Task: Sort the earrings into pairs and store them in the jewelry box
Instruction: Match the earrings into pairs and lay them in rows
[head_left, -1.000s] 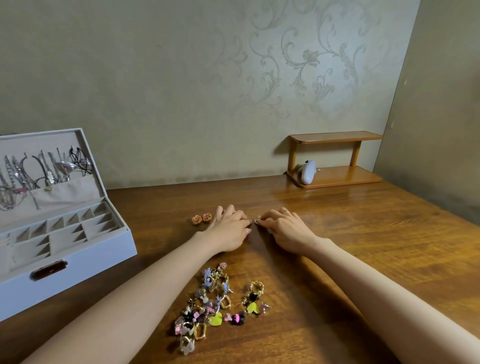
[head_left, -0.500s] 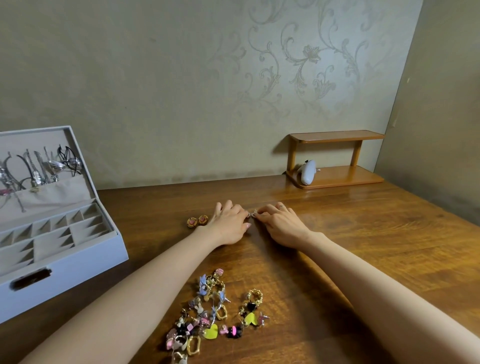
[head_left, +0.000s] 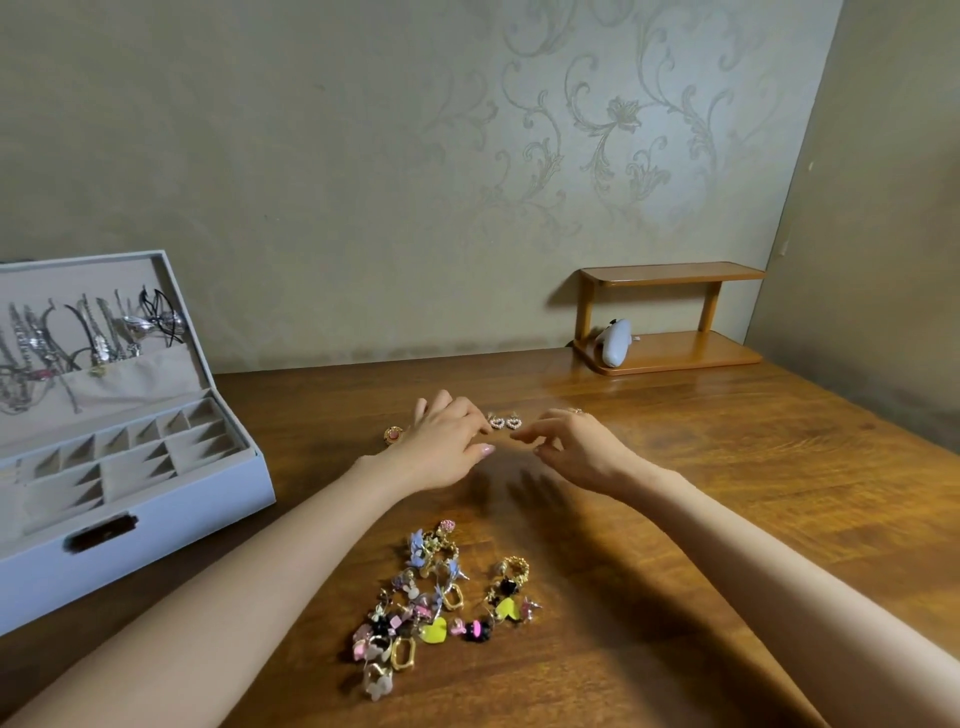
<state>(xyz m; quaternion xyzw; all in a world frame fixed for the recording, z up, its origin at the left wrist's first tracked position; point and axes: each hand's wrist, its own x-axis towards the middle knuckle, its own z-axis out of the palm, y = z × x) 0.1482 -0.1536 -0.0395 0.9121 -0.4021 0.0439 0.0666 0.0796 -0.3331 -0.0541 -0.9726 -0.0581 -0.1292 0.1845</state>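
Note:
Two small heart-shaped pearl earrings (head_left: 505, 422) lie side by side on the wooden table (head_left: 727, 493), just beyond my fingertips. My left hand (head_left: 447, 441) hovers to their left with relaxed fingers and holds nothing. My right hand (head_left: 569, 447) hovers to their right, fingers loosely curled and empty. A round gold and pink earring (head_left: 393, 434) peeks out left of my left hand. A pile of several mixed earrings (head_left: 436, 597) lies nearer to me. The open grey jewelry box (head_left: 130, 525) stands at the left, its compartments bare.
Necklaces (head_left: 78, 338) hang inside the box lid. A small wooden shelf (head_left: 670, 317) stands at the back right against the wall, with a white object (head_left: 615, 343) on its lower board.
Both hands have drawn apart and back from the spot where their fingertips met. The two heart earrings now lie uncovered between them on the table.

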